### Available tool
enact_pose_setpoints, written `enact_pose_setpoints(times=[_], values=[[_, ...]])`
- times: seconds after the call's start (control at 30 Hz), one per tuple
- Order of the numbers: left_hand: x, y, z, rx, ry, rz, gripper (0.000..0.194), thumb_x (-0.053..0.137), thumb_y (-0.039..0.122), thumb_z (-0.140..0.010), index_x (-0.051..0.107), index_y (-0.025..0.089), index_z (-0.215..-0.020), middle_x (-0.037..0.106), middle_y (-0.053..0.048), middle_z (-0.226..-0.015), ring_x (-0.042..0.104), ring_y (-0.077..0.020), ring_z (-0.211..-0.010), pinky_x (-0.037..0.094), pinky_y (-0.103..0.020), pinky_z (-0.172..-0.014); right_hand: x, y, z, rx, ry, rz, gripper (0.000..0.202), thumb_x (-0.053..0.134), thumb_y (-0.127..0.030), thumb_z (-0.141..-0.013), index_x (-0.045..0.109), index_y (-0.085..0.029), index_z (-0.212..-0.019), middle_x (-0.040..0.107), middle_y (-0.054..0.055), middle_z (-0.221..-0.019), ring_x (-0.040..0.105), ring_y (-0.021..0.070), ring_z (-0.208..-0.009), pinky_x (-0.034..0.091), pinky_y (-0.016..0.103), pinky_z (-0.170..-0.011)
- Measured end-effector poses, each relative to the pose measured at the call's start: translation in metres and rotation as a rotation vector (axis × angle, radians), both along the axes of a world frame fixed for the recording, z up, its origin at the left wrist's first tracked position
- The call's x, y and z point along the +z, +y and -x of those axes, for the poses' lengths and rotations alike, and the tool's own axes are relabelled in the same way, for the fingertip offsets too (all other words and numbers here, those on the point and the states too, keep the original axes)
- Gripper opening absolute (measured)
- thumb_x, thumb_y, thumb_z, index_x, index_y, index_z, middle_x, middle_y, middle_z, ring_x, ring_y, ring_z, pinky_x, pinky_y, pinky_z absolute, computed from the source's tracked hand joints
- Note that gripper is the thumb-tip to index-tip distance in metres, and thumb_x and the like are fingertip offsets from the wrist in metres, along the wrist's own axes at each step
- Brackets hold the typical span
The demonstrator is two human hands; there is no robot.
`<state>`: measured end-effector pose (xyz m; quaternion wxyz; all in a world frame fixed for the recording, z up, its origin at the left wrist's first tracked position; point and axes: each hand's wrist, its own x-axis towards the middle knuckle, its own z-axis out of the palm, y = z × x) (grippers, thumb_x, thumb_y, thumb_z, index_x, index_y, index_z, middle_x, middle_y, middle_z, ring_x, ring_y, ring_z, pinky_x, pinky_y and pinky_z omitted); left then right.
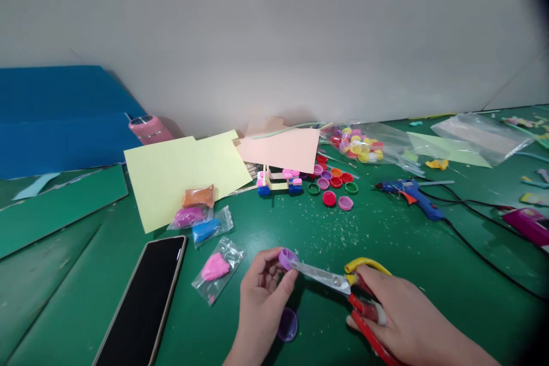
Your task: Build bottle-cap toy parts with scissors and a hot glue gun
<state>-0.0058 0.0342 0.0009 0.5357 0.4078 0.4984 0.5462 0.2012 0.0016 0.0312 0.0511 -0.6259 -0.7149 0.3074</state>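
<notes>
My left hand (266, 291) pinches a small purple cap (288, 259) between thumb and fingers. In my right hand (398, 303) is a pair of scissors (323, 278) with one yellow and one red handle. The blades point left, and their tips touch the purple cap. Another purple cap (287, 325) lies on the green table (326, 349) just right of my left wrist. Farther back, red, purple, orange and green caps (329, 198) lie beside a small pink, blue and cream model (278, 181).
A phone (143, 303) and bagged clay (215, 267) lie to the left. Yellow paper (171, 168) and pink paper (283, 148) are behind. A blue glue gun (412, 194) with a black cord lies right. A bag of caps (358, 143) rests near the white partition (257, 40).
</notes>
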Motion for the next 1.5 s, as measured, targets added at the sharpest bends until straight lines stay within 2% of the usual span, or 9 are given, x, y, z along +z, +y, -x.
enact_pose_setpoints(times=[0.13, 0.33, 0.5, 0.7, 0.9, 1.07, 1.17, 1.33, 1.5], values=[[-0.003, 0.002, 0.001, -0.022, 0.041, -0.016, 0.023, 0.069, 0.017, -0.063, 0.061, 0.018, -0.086, 0.064, -0.001, -0.078, 0.062, -0.0134, -0.073, 0.051, -0.023, -0.070, 0.003, 0.002, -0.001, 0.018, -0.015, -0.021, 0.024, 0.057, -0.041, -0.072, 0.044, -0.022, -0.072, 0.056, -0.001, -0.068, 0.049, 0.0152, -0.056, 0.030, 0.023, -0.051], [-0.006, 0.002, 0.003, 0.011, 0.093, -0.078, 0.023, 0.069, 0.016, -0.063, 0.062, 0.019, -0.084, 0.064, -0.001, -0.078, 0.062, -0.0129, -0.073, 0.051, -0.022, -0.069, 0.003, 0.000, 0.001, 0.024, 0.077, 0.063, 0.022, 0.057, -0.039, -0.072, 0.043, -0.022, -0.068, 0.055, -0.003, -0.064, 0.043, 0.0117, -0.052, 0.028, 0.021, -0.048], [-0.003, 0.002, 0.003, 0.004, 0.083, -0.058, 0.025, 0.070, 0.017, -0.061, 0.063, 0.019, -0.085, 0.065, -0.002, -0.079, 0.063, -0.0143, -0.073, 0.052, -0.022, -0.068, -0.001, -0.003, 0.001, -0.015, 0.242, 0.249, 0.023, 0.054, -0.032, -0.073, 0.037, -0.021, -0.063, 0.043, -0.007, -0.055, 0.032, 0.0077, -0.047, 0.024, 0.018, -0.043], [-0.001, -0.001, 0.004, 0.030, 0.097, -0.083, 0.025, 0.070, 0.016, -0.061, 0.064, 0.020, -0.085, 0.065, -0.001, -0.080, 0.063, -0.0141, -0.073, 0.052, -0.022, -0.068, 0.001, -0.002, 0.001, -0.032, 0.430, 0.409, 0.021, 0.052, -0.027, -0.075, 0.037, -0.019, -0.063, 0.034, -0.008, -0.056, 0.028, 0.0065, -0.050, 0.023, 0.016, -0.043], [-0.001, -0.001, 0.003, 0.077, 0.105, -0.188, 0.025, 0.070, 0.014, -0.060, 0.065, 0.020, -0.084, 0.064, -0.001, -0.079, 0.061, -0.0129, -0.070, 0.051, -0.022, -0.067, -0.001, -0.001, -0.003, -0.050, 0.529, 0.549, 0.016, 0.049, -0.032, -0.080, 0.049, -0.016, -0.074, 0.041, -0.006, -0.058, 0.034, 0.0059, -0.050, 0.025, 0.015, -0.043], [0.000, -0.001, 0.001, 0.119, 0.108, -0.284, 0.027, 0.069, 0.010, -0.061, 0.064, 0.022, -0.085, 0.063, 0.001, -0.073, 0.058, -0.0112, -0.067, 0.050, -0.020, -0.065, -0.003, -0.001, -0.005, -0.046, 0.599, 0.634, 0.025, 0.050, -0.039, -0.081, 0.053, -0.015, -0.080, 0.037, -0.007, -0.055, 0.030, 0.0041, -0.045, 0.023, 0.013, -0.040], [-0.002, -0.001, 0.001, 0.126, 0.115, -0.315, 0.029, 0.068, 0.008, -0.061, 0.063, 0.023, -0.086, 0.062, 0.002, -0.074, 0.058, -0.0108, -0.067, 0.050, -0.020, -0.065, -0.004, -0.005, -0.006, -0.062, 0.643, 0.655, 0.034, 0.050, -0.047, -0.079, 0.055, -0.014, -0.084, 0.042, -0.005, -0.060, 0.035, 0.0039, -0.047, 0.029, 0.012, -0.043], [-0.004, -0.002, 0.002, 0.121, 0.130, -0.267, 0.026, 0.068, 0.010, -0.062, 0.063, 0.023, -0.085, 0.062, 0.001, -0.078, 0.058, -0.0116, -0.069, 0.050, -0.021, -0.067, -0.007, -0.016, -0.013, -0.135, 0.734, 0.682, 0.036, 0.048, -0.050, -0.080, 0.060, -0.017, -0.089, 0.052, -0.001, -0.067, 0.043, 0.0056, -0.052, 0.032, 0.012, -0.044], [-0.001, 0.000, 0.002, 0.057, 0.071, -0.088, 0.026, 0.070, 0.015, -0.062, 0.063, 0.020, -0.086, 0.064, -0.001, -0.078, 0.061, -0.0130, -0.072, 0.050, -0.021, -0.068, 0.004, -0.012, -0.003, -0.170, 0.665, 0.713, 0.027, 0.047, -0.039, -0.082, 0.058, -0.015, -0.087, 0.048, -0.003, -0.062, 0.040, 0.0059, -0.050, 0.031, 0.013, -0.044]])
